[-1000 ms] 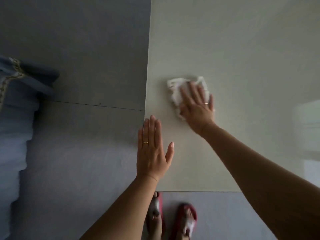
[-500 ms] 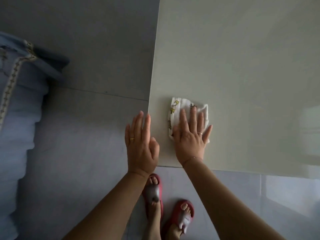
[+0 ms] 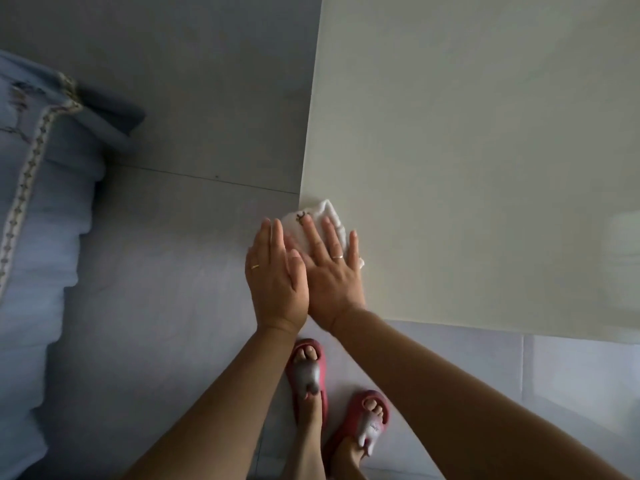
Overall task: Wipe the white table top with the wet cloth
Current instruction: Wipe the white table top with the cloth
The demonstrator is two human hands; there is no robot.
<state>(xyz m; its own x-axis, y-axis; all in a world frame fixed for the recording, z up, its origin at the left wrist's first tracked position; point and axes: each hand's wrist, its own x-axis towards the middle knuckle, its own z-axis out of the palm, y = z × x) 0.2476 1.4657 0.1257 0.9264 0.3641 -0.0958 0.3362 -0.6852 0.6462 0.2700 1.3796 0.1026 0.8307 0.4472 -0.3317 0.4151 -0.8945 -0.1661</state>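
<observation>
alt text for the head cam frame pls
The right hand presses a white cloth flat at the left edge of the white table top, near its front corner. The left hand is held open beside it, just past the edge. Red slippers on the tile floor below.

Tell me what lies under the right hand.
Under the flat right hand is the folded white cloth, pressed on the glossy white table top at its left edge. The cloth's far end shows; the rest is covered.

The cloth lies on the table top at its left edge, near the front corner, under the right hand. The left hand is just left of that edge.
</observation>
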